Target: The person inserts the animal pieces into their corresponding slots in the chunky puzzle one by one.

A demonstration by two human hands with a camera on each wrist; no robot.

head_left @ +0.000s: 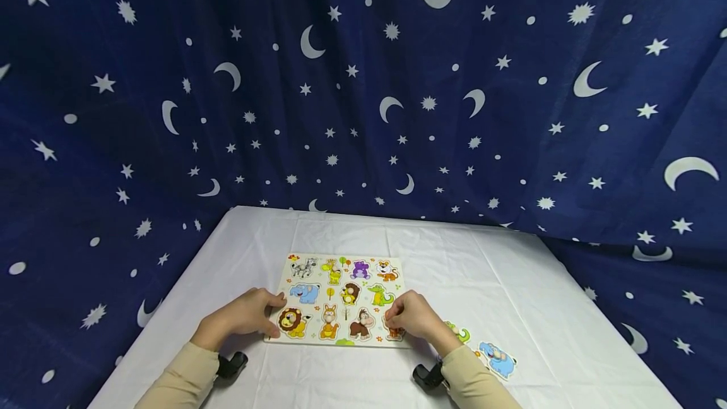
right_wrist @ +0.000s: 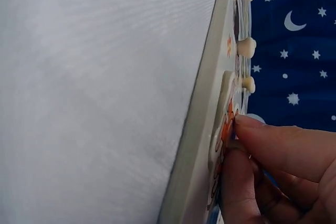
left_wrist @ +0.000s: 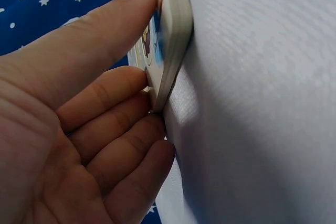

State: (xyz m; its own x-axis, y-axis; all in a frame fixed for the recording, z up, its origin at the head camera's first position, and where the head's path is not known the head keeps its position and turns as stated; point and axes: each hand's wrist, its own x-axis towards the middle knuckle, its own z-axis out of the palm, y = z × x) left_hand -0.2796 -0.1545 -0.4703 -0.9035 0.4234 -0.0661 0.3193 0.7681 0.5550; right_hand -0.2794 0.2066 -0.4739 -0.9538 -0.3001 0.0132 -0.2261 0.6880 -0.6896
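Observation:
A wooden puzzle board (head_left: 312,339) with colourful animals lies flat on the white table. At its near left corner my left hand (head_left: 250,312) holds the board, the thumb on the corner and the fingers along the left edge. My right hand (head_left: 413,315), at the near right corner, pinches an orange animal puzzle piece (right_wrist: 224,124) between thumb and fingers. That piece sits slightly proud of the board's face in the right wrist view. The fingers hide part of it. Small pale knobs (right_wrist: 247,48) stick up from other pieces.
A blue elephant piece (head_left: 498,360) lies on the white tablecloth (head_left: 318,377), right of the board. A green crocodile piece (head_left: 457,332) lies near it, partly hidden by the right wrist. A dark blue star-and-moon curtain (head_left: 363,81) surrounds the table.

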